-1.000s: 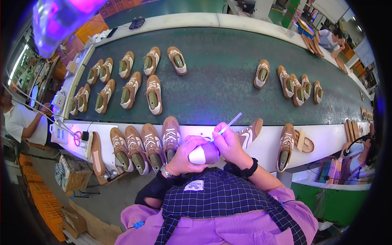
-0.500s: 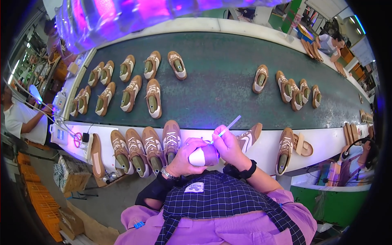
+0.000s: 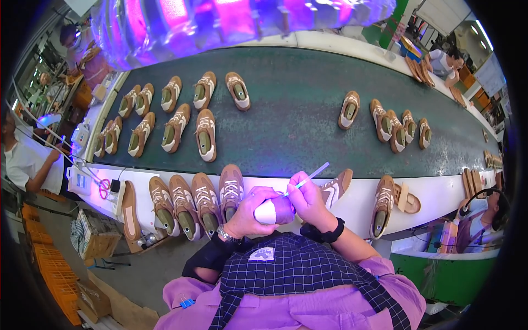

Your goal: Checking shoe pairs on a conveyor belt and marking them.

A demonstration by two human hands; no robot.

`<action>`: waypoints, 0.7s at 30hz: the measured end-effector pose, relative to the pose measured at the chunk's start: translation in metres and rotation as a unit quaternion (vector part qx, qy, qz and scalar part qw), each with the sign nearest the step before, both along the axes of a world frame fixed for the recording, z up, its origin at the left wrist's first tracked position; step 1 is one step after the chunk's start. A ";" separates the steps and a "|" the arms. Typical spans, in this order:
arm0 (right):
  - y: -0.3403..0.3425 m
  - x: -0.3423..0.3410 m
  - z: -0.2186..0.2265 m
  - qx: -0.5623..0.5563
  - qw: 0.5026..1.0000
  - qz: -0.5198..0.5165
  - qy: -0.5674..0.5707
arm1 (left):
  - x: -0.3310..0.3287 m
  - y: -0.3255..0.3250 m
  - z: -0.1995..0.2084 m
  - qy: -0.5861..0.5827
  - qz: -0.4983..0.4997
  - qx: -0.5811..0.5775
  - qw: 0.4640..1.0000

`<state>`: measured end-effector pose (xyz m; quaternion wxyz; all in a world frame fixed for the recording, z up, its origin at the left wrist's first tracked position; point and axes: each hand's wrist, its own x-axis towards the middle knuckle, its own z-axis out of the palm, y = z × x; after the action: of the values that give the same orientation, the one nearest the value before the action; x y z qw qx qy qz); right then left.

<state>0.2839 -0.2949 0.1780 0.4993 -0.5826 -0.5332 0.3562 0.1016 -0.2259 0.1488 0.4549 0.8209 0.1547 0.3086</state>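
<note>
Right hand [image 3: 308, 198] pinches a pale, slim stick [image 3: 319, 170] between thumb and fingers. We record the stick's long axis as slanting from upper right to lower left, its low end at the upper edge of a shoe [image 3: 282, 210]; whether they touch we cannot resolve. The shoe lies left of the right hand and slightly lower. Left hand [image 3: 246, 215] is nearer, clasping the shoe from its left, white part showing. The shoe's own long axis we cannot read: foreshortened, partly covered. Both hands sit before the white ledge [image 3: 356, 212].
</note>
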 end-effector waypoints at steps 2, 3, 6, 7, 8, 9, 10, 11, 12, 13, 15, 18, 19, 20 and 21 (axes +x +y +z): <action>0.000 0.000 0.000 -0.005 1.000 -0.003 0.004 | 0.000 0.000 0.000 -0.002 0.000 -0.004 1.000; 0.000 -0.001 0.000 -0.012 1.000 -0.007 0.008 | 0.001 0.000 0.000 -0.001 -0.001 -0.001 1.000; 0.003 0.000 0.001 -0.013 1.000 -0.007 -0.013 | 0.000 0.000 0.000 0.000 0.000 -0.001 1.000; 0.003 0.000 0.001 -0.013 1.000 -0.007 -0.013 | 0.000 0.000 0.000 0.001 0.000 -0.003 1.000; 0.003 0.000 0.002 -0.009 1.000 -0.001 -0.007 | 0.001 0.000 0.000 0.001 -0.001 -0.004 1.000; 0.003 0.000 0.002 -0.005 1.000 0.004 -0.002 | 0.001 0.000 -0.001 0.000 0.000 -0.002 1.000; 0.003 0.001 0.002 -0.006 1.000 0.005 -0.002 | 0.001 0.000 -0.001 0.000 0.001 -0.001 1.000; 0.003 0.001 0.000 -0.007 1.000 0.005 -0.001 | 0.001 0.001 -0.002 0.000 0.002 -0.001 1.000; 0.003 0.002 0.000 -0.008 1.000 0.004 0.000 | 0.001 0.001 -0.003 0.000 0.003 -0.004 1.000; 0.003 0.001 0.000 -0.009 1.000 0.005 0.000 | 0.001 0.001 -0.003 -0.001 0.003 -0.008 1.000; 0.003 0.001 0.001 0.011 1.000 0.004 -0.002 | 0.001 0.002 -0.003 -0.004 0.004 -0.013 1.000; 0.003 0.000 0.000 0.023 1.000 0.004 0.000 | 0.000 0.002 -0.004 -0.005 0.005 -0.017 1.000; 0.002 0.000 0.000 0.023 1.000 0.004 0.000 | 0.001 0.003 -0.004 -0.003 0.005 -0.014 1.000; 0.002 0.000 0.000 0.020 1.000 0.003 -0.003 | 0.001 0.002 -0.004 -0.004 0.005 -0.014 1.000; 0.001 0.000 0.001 0.018 1.000 0.002 -0.006 | 0.001 0.001 -0.003 -0.004 0.006 -0.010 1.000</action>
<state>0.2838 -0.2939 0.1786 0.5057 -0.5747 -0.5436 0.3443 0.1022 -0.2251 0.1457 0.4620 0.8141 0.1606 0.3130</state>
